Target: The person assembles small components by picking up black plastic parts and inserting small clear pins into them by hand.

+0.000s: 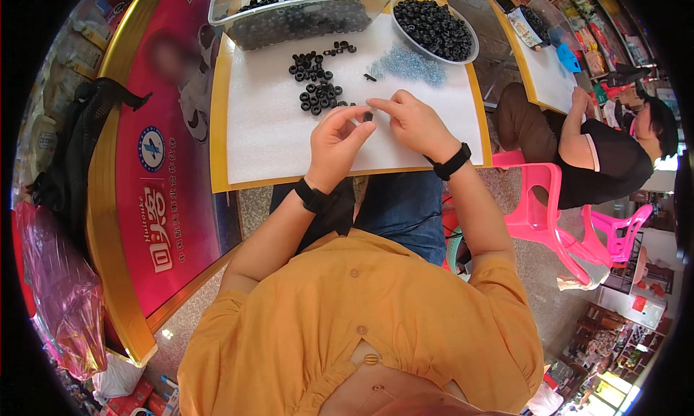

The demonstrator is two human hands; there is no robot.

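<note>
My left hand [335, 143] pinches a small black ring-shaped piece [368, 117] between thumb and forefinger, above the near part of a white-topped table [267, 145]. My right hand [422, 128] is close beside it, forefinger stretched toward the left fingertips; its thumb tip is hidden. Just beyond the left hand lie loose black rings [319, 99], with another cluster of black rings [309, 67] farther off. A heap of tiny clear-blue beads [410, 66] is spread beyond the right hand. Near the heap lies a thin dark piece [370, 78].
At the table's far edge stand a clear plastic box [303, 27] of black rings and a round bowl [473, 49] heaped with more. A pink printed panel [163, 192] stands left. On the right, another person [614, 152] sits by a second table [538, 76] and pink chairs [531, 217].
</note>
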